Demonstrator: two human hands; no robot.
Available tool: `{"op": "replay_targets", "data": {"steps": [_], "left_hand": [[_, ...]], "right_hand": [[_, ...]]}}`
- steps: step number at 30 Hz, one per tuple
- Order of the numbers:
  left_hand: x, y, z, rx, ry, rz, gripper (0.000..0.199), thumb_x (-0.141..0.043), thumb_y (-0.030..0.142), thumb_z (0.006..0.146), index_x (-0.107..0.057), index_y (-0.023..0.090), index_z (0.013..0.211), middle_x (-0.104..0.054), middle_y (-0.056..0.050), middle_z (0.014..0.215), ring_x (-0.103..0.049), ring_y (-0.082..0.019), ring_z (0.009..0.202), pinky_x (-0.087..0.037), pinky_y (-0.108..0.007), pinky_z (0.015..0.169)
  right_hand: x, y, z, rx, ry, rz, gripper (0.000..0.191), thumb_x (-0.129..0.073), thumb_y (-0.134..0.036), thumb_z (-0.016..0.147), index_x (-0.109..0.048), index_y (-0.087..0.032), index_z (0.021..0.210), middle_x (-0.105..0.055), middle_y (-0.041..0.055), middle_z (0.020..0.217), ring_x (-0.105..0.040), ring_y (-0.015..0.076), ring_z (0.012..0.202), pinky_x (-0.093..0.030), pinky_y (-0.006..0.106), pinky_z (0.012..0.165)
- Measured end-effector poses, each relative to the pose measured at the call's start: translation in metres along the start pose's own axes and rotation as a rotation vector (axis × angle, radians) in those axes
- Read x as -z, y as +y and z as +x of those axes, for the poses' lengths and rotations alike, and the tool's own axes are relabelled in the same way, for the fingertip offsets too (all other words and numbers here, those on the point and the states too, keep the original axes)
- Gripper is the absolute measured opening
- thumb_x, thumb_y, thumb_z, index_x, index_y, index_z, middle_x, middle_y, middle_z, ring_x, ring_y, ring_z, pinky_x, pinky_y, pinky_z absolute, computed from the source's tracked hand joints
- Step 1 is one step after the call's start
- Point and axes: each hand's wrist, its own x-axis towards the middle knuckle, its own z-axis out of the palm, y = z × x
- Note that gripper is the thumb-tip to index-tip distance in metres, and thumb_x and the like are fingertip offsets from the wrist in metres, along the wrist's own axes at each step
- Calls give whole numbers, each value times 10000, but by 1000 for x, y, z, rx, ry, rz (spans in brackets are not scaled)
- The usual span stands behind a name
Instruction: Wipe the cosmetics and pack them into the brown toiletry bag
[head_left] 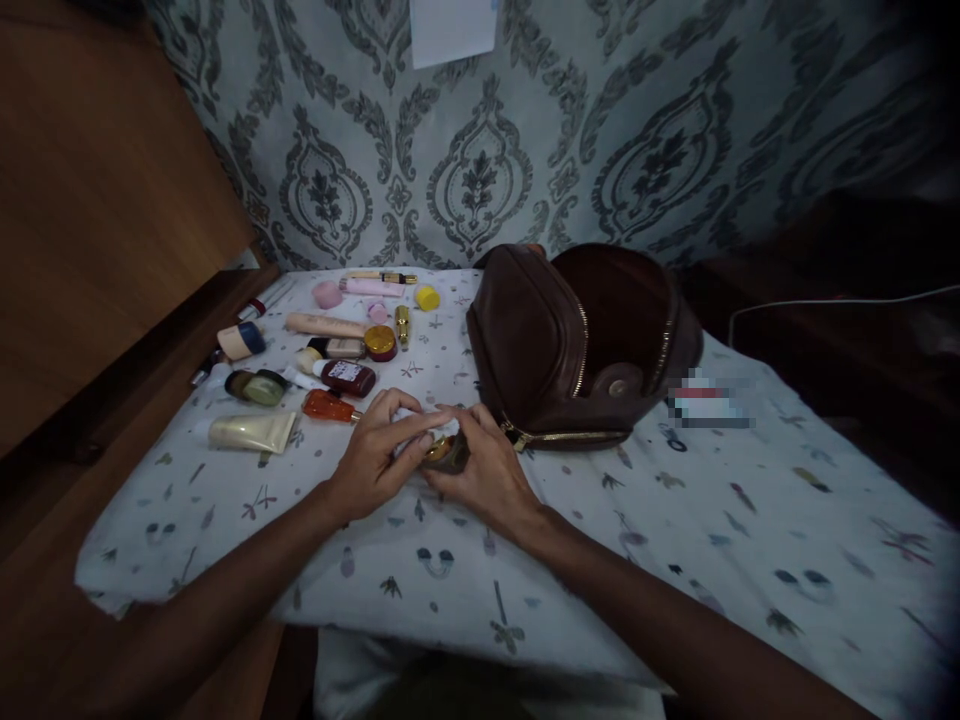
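Close together above the cloth, both of my hands are closed around one small dark container with a gold-coloured band [439, 449]. My right hand [491, 470] grips it from the right side. Pressed against its top is a crumpled white wipe or tissue [448, 425], which my left hand [379, 455] holds under its fingers. Much of the container is covered by fingers, so its exact kind is unclear. An orange bottle [328, 405] lies just left of my left hand. Beyond my right hand stands a brown leather bag [525, 330], unzipped and gaping.
Several cosmetics lie at the left, among them a cream tube [251, 432], a dark red bottle [349, 377], an amber-lidded jar [380, 343] and a yellow cap [427, 297]. A patterned white cloth [600, 590] covers the table. A wooden cabinet [112, 200] borders the left.
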Motion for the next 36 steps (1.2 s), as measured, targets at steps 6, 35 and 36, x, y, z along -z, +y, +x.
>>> {"op": "replay_targets", "data": {"steps": [6, 35, 36], "left_hand": [[9, 5, 4, -62, -75, -123, 207, -541, 215, 948, -733, 210, 1023, -549, -73, 990, -560, -200, 962, -479, -344, 830], [13, -6, 8, 273, 64, -152, 158, -551, 290, 935, -630, 186, 847, -659, -66, 919, -615, -200, 902, -485, -341, 830], [13, -4, 8, 257, 64, -142, 157, -545, 286, 939, -624, 185, 848, -659, -66, 918, -616, -199, 902, -486, -343, 833]], "right_hand": [[3, 0, 6, -135, -30, 134, 500, -762, -240, 618, -647, -189, 1102, -599, 49, 958, -621, 228, 880, -531, 373, 811], [3, 5, -6, 159, -49, -163, 674, -718, -220, 708, -484, -221, 1340, -518, 100, 1121, -619, 267, 978, -586, 401, 792], [3, 5, -6, 171, -52, -190, 694, -715, -217, 707, -471, -223, 1357, -519, 102, 1121, -620, 272, 973, -590, 400, 771]]}}
